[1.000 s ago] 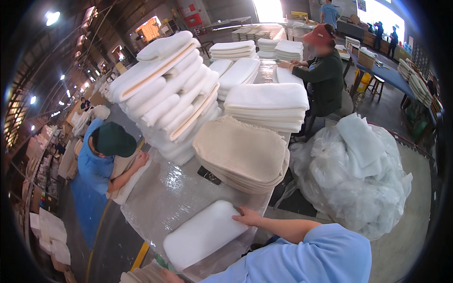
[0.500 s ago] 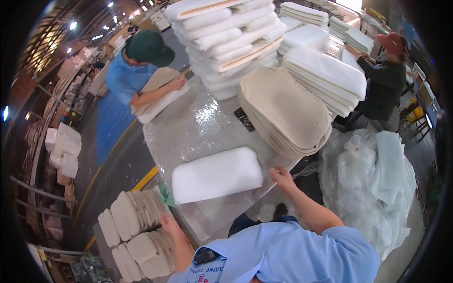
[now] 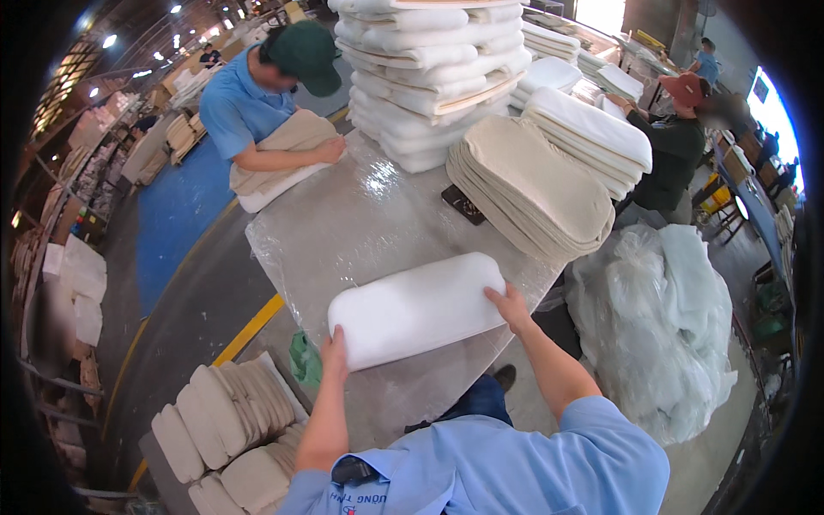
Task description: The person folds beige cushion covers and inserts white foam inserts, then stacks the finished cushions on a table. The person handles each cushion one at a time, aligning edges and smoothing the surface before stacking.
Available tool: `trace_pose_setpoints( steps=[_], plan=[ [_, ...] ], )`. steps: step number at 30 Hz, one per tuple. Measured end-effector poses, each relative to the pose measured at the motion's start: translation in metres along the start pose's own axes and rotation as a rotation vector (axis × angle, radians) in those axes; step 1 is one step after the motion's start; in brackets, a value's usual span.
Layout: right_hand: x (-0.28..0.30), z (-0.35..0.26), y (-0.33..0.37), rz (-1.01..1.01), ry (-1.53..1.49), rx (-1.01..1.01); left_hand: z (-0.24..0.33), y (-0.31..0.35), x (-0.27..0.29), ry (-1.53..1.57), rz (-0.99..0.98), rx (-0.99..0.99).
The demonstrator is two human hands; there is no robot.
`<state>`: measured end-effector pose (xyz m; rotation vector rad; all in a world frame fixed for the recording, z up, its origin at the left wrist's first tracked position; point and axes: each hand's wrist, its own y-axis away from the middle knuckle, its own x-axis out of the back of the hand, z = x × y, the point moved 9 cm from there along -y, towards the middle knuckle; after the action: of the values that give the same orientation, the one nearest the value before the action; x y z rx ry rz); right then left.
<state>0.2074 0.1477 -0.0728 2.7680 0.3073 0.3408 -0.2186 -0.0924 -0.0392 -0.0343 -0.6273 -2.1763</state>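
A white padded sheet (image 3: 416, 311) with rounded corners lies in front of me on a plastic-covered table (image 3: 322, 232). My left hand (image 3: 334, 350) grips its left end, thumb on top and the other fingers hidden under the edge. At the opposite end my right hand (image 3: 508, 305) holds the right edge the same way. Beyond it rests a stack of beige fabric covers (image 3: 541, 184), with a dark flat object (image 3: 463, 206) beside the stack. Farther back rises a tall pile of folded white padding (image 3: 429, 81).
Across the table, a co-worker in a green cap (image 3: 273, 103) handles a beige cover on a white pad. Another person in a red cap (image 3: 678, 142) works at the right. Clear plastic bags (image 3: 644, 335) bulge beside the table; beige bundles (image 3: 227, 412) sit at lower left.
Both hands have moved onto the white padded sheet and taken hold of its ends. Before, the left hung by the beige bundles and the right was at the table edge.
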Motion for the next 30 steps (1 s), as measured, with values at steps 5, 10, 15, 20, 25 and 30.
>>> trace_pose_setpoints(
  steps=[5,10,15,20,25,30],
  plan=[
    [-0.011,0.002,0.092,0.099,-0.133,-0.024,0.002,0.013,0.058,0.096,-0.035,-0.071],
    [-0.047,0.053,0.188,0.193,-0.194,-0.088,-0.009,0.016,0.092,-0.029,-0.104,-0.155],
    [-0.06,0.062,0.188,0.131,-0.195,-0.165,-0.019,0.002,0.089,-0.136,-0.143,-0.079],
    [-0.01,0.04,0.176,0.192,0.251,-0.102,0.036,0.005,0.093,-0.727,0.099,-0.584],
    [0.069,-0.069,0.098,0.376,0.539,0.211,0.041,0.079,-0.048,-0.873,-0.266,-1.029],
    [0.084,-0.228,-0.003,0.539,0.588,0.59,-0.011,0.145,-0.122,-0.998,-0.699,-1.116]
  ],
)
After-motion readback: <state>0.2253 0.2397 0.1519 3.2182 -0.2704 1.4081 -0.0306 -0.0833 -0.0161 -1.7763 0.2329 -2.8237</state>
